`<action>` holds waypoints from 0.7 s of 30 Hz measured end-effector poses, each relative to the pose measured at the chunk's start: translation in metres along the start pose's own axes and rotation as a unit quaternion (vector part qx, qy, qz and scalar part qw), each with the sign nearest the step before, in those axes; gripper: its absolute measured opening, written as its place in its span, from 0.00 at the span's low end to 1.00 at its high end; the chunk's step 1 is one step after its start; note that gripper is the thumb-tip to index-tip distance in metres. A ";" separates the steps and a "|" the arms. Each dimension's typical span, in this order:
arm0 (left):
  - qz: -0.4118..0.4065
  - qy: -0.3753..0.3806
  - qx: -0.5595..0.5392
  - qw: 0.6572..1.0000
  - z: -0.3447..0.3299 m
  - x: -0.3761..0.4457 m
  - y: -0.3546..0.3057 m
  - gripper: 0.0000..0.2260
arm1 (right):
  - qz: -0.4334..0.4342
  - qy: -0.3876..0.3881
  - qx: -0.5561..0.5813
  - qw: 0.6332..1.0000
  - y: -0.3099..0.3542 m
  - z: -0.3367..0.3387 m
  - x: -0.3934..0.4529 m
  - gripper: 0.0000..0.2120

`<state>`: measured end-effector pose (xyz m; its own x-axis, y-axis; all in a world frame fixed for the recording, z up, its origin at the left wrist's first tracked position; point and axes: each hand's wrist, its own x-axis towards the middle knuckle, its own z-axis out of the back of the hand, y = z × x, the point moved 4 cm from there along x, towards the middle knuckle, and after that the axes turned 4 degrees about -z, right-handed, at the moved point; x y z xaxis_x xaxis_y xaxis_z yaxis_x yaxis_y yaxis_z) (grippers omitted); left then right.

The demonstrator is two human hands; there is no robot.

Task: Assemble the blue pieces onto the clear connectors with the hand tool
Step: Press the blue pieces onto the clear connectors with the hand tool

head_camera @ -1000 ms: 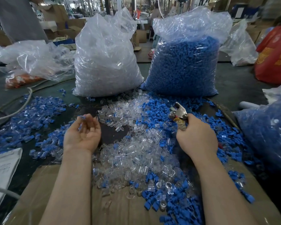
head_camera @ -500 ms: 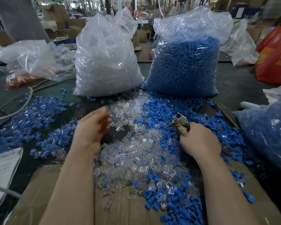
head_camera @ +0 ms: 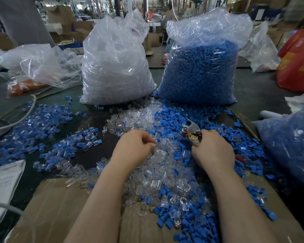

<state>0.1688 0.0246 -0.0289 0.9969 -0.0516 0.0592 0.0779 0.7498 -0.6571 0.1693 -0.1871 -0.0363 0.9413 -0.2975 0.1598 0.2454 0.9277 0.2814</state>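
The connectors (head_camera: pixel 158 155) are clear, glossy plastic; the blue pieces (head_camera: pixel 172 120) are opaque plastic with a duller sheen. The tool (head_camera: pixel 191 128) has a bare, shiny metal head and a handle wrapped in pale, rough-looking tape or cloth. Both bags (head_camera: pixel 116 67) (head_camera: pixel 200 71) are thin, crinkled, glossy film. The counter (head_camera: pixel 253 88) looks dark and matt. The cardboard (head_camera: pixel 56 207) is brown and matt, partly under shiny tape. The sheet (head_camera: pixel 3 179) is white paper.

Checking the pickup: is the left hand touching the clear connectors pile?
Touching. The head view shows the left hand with its curled fingers dug into the clear connectors pile.
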 end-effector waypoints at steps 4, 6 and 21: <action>-0.016 -0.017 0.059 0.998 -0.004 0.002 -0.001 0.04 | 0.015 0.016 -0.002 1.000 0.003 -0.004 0.000 0.10; -0.028 0.009 0.065 0.997 -0.007 0.003 0.000 0.09 | 0.006 0.014 0.000 1.000 0.003 -0.005 0.000 0.09; -0.072 0.007 0.073 0.995 -0.011 0.003 -0.004 0.08 | -0.010 0.029 0.012 0.999 0.002 -0.005 0.001 0.08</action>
<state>0.1717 0.0144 -0.0344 0.9756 -0.1740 0.1337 0.2187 0.8216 -0.5265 0.1720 -0.1846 -0.0401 0.9482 -0.3020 0.0982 0.2597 0.9154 0.3075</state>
